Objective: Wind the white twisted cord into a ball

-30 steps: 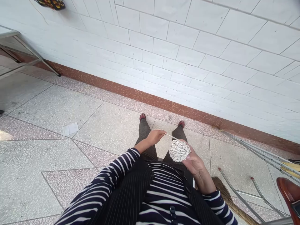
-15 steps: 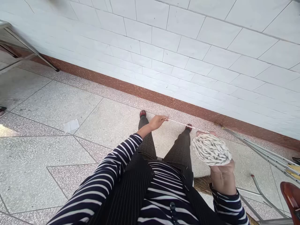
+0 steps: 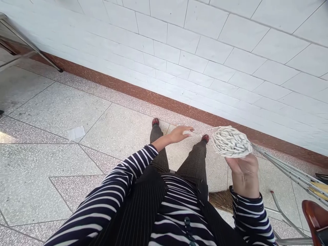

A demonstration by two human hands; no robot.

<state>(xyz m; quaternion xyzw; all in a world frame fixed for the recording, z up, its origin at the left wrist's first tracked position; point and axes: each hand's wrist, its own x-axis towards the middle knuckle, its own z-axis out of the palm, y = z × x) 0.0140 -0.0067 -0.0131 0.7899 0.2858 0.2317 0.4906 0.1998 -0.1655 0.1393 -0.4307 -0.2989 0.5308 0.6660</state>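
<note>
My right hand (image 3: 244, 171) holds up a wound ball of white cord (image 3: 232, 141) with dark flecks, its fingers mostly hidden behind and under it. A thin loose end (image 3: 214, 128) sticks out from the ball's left side and fades toward my left hand (image 3: 179, 134). That hand hovers left of the ball, in front of my legs, thumb and fingers apart. Whether the thin end still touches its fingertips is too faint to tell.
A white tiled wall (image 3: 176, 41) with a red-brown base strip (image 3: 123, 83) runs ahead. Metal-legged furniture (image 3: 33, 44) stands at left. A white paper (image 3: 76, 133) lies on the speckled floor. At right are a straw broom (image 3: 219, 200), metal tubes (image 3: 282, 167) and a brown chair part (image 3: 314, 217).
My left hand has opened from its pinch on the taut cord end and moved slightly right. The right hand has raised and turned the ball, and the strand has gone slack.
</note>
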